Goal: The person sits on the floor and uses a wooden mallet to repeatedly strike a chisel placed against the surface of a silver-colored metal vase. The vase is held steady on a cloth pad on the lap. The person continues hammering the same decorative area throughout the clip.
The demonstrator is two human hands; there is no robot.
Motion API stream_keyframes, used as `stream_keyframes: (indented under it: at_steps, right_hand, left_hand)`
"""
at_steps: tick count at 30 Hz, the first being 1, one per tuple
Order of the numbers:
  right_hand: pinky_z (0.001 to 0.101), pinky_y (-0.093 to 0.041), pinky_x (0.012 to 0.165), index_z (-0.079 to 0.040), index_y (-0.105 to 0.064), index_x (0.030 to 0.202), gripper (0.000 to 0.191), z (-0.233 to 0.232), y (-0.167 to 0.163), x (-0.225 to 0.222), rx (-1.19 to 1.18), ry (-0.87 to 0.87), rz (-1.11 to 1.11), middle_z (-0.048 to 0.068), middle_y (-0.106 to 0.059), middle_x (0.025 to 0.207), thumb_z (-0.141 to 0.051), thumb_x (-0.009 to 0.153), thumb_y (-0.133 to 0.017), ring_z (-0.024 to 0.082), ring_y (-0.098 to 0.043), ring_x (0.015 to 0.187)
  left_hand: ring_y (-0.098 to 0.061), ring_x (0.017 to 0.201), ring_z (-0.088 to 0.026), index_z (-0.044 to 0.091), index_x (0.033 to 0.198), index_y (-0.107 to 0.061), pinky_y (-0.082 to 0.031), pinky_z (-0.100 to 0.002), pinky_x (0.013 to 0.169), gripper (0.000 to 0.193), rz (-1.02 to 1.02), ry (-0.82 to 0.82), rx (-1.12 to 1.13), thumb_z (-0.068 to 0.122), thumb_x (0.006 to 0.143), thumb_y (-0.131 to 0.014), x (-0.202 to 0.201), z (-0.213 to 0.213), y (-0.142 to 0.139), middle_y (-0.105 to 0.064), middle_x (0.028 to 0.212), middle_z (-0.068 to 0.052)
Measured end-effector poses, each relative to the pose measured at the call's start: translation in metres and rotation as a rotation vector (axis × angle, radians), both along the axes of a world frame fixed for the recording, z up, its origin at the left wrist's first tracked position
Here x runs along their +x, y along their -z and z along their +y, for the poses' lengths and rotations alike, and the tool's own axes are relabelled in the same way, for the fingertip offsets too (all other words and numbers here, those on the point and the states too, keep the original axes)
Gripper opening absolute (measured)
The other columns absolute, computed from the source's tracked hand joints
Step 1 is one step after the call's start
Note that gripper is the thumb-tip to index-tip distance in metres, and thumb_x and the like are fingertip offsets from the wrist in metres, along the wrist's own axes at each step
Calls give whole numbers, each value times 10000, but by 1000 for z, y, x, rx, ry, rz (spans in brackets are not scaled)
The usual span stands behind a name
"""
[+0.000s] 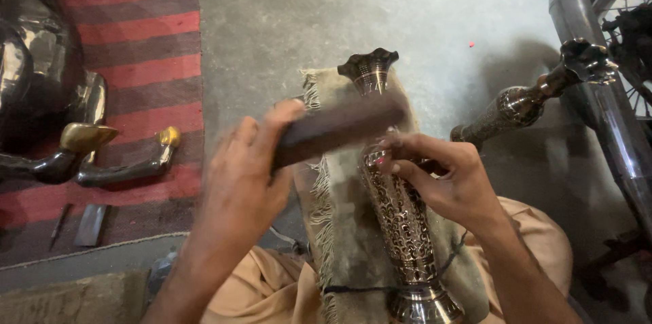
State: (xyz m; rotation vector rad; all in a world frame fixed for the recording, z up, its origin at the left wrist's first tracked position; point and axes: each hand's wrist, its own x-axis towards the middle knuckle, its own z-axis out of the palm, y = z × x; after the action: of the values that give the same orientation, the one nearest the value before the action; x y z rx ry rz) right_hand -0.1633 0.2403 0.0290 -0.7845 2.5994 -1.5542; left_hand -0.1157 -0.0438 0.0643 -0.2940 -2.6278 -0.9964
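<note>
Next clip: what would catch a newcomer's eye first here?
Centre frame, an engraved metal vase lies on a fringed cloth over the person's lap, with the left hand and right hand gripping a dark, motion-blurred bar across it. A second vase lies on the concrete at right beside a motorbike exhaust pipe. Shiny dark metal figures sit on a red striped rug at left.

Glossy engraved metal vase; fringed cloth
</note>
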Motion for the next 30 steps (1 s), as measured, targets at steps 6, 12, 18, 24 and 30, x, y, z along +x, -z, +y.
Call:
stream_keyframes:
  at_steps: [6, 12, 18, 24, 30]
  right_hand:
    - [249, -660, 688, -42, -758, 1122, 254, 1, 2, -2, -1, -16, 50, 60, -823, 957, -16, 870, -750, 112, -788, 797]
    - [278, -694, 817, -12, -705, 1186, 262, -1, 7, 1, -164, 57, -82, 110, -797, 987, 14, 926, -686, 161, -788, 892]
    - [297, -655, 924, 17, -648, 1242, 249, -8, 3, 8, -285, 96, -74, 123, -779, 1068, 7, 993, -646, 172, -763, 1019]
    - [269, -670, 872, 4, -672, 1207, 253, -18, 0, 14, -206, 197, -39, 97, -787, 1035, -14, 956, -691, 138, -775, 983]
    - [224, -639, 786, -15, -685, 1203, 246, -18, 3, 14, -96, 259, 81, 61, -799, 972, -14, 959, -709, 107, -767, 898]
  left_hand:
    - [-650, 982, -356, 229, 1457, -483, -505, -488, 886, 701, 60, -37, -17, -6, 826, -674, 3, 3, 3, -596, 1075, -136]
    - [-659, 924, -354, 232, 1425, -490, -520, -459, 794, 781, 35, -120, -61, -29, 734, -744, 26, 7, 29, -631, 1039, -141]
    - [-650, 912, -254, 105, 1304, -498, -559, -332, 813, 519, -267, 29, 969, 1, 835, -694, 43, 43, 72, -635, 1004, -168]
    - [-743, 749, -307, 144, 1313, -472, -559, -384, 663, 592, -386, -119, 403, 80, 779, -720, 27, 12, 46, -691, 823, -150]
    - [-686, 840, -410, 169, 1370, -480, -526, -520, 702, 667, -93, -22, -123, 52, 764, -733, 6, -6, -7, -648, 925, -190]
